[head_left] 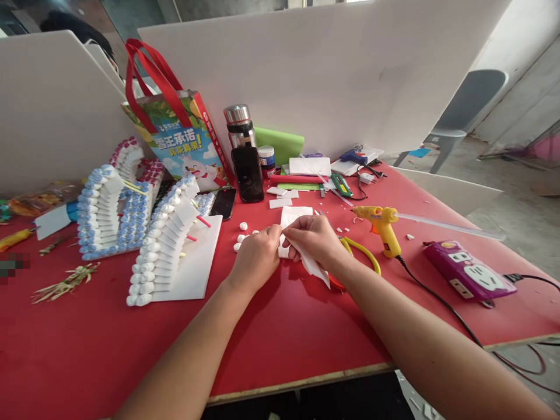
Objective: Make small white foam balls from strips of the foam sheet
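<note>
My left hand (258,252) and my right hand (318,236) meet over the red table, fingers pinched together on a piece of white tissue paper (315,269). One end of the tissue hangs below my right hand, while the part between the fingertips is mostly hidden. Just behind the hands lies more white paper (296,214). Small white rolled balls (243,226) sit beside my left hand. A pair of scissors with yellow handles (365,254) lies partly behind my right forearm.
A yellow glue gun (382,224) and a purple power strip (470,271) with cords stand at right. White-balled (166,245) and blue-balled (116,213) curved models stand left. Behind are a gift bag (184,143), steel flask (240,125), phones (223,204) and white boards (306,81).
</note>
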A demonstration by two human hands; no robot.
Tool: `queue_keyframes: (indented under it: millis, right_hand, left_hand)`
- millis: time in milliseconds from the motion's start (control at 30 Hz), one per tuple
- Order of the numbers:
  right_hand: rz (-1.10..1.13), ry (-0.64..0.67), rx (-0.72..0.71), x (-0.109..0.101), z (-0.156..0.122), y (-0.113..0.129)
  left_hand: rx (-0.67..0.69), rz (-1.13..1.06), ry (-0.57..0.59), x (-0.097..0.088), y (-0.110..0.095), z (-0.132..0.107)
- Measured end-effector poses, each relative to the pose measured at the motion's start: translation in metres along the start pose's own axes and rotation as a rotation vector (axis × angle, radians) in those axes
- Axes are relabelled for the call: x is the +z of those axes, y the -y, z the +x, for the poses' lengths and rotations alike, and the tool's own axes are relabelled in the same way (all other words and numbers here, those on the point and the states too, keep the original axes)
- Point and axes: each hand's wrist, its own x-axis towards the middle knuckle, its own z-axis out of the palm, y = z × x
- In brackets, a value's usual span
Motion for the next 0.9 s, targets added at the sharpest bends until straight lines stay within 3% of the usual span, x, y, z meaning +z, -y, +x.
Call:
queue_keyframes:
  millis: [133, 233, 333, 433, 567, 667, 900]
  right_hand:
    - [0.028, -0.01, -0.036, 0.0, 0.004, -0.006]
    - [-0.042, -0.029, -0.157, -0.002, 0.009, -0.014]
    - [-0.225, -0.128, -0.268, -0.001, 0.01, -0.019]
    - [-0.345, -0.208, -0.287, 0.0, 0.009, -0.019]
    - [-0.189, -0.088, -0.227, 0.002, 0.007, -0.017]
    - [-0.05, 0.026, -0.147, 0.001, 0.006, -0.015]
    - [-0.049, 0.001, -0.195, -0.001, 0.008, -0.018]
  left_hand:
    - [-0.033, -0.059, 0.008, 0.001, -0.002, 0.0]
    - [-0.022, -0.112, -0.026, 0.003, -0.002, 0.0]
    - [0.011, -0.045, -0.054, 0.006, -0.001, 0.0]
    - [0.05, 0.087, -0.041, 0.008, -0.001, 0.001]
    - [0.042, 0.161, -0.014, 0.005, 0.001, 0.001]
    - [0.034, 0.069, -0.019, 0.003, 0.002, 0.001]
    - [0.048, -0.27, -0.066, 0.004, 0.004, 0.0]
